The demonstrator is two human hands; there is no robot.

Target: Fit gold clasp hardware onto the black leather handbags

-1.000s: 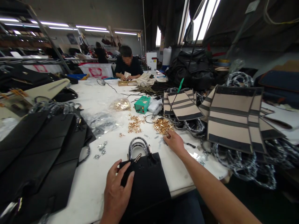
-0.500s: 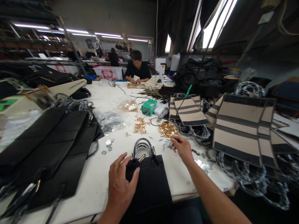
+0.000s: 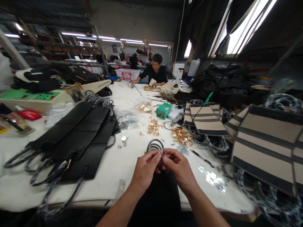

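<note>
A black handbag (image 3: 158,194) lies in front of me at the table's edge, its wrapped loop handles (image 3: 155,141) pointing away. Over its top edge my left hand (image 3: 145,168) and my right hand (image 3: 178,165) meet fingertip to fingertip. Both are closed in a pinch; whatever small thing sits between the fingers is hidden. Thin metal plates (image 3: 182,150) lie just beyond my right hand. Behind them is a heap of gold-coloured metal fittings (image 3: 181,136), with a smaller scatter of gold pieces (image 3: 153,127) to its left.
Black bags (image 3: 78,138) are piled on the left. Beige-and-black bag panels (image 3: 258,142) with wrapped handles crowd the right. A green box (image 3: 164,111), a pen (image 3: 202,158) and shiny plates (image 3: 213,179) lie on the white table (image 3: 104,192). A co-worker (image 3: 153,72) sits opposite.
My right hand has come back from the metal plates to meet my left hand at the bag's top. My left hand has closed. The view has swung left. The co-worker's arm now reaches sideways.
</note>
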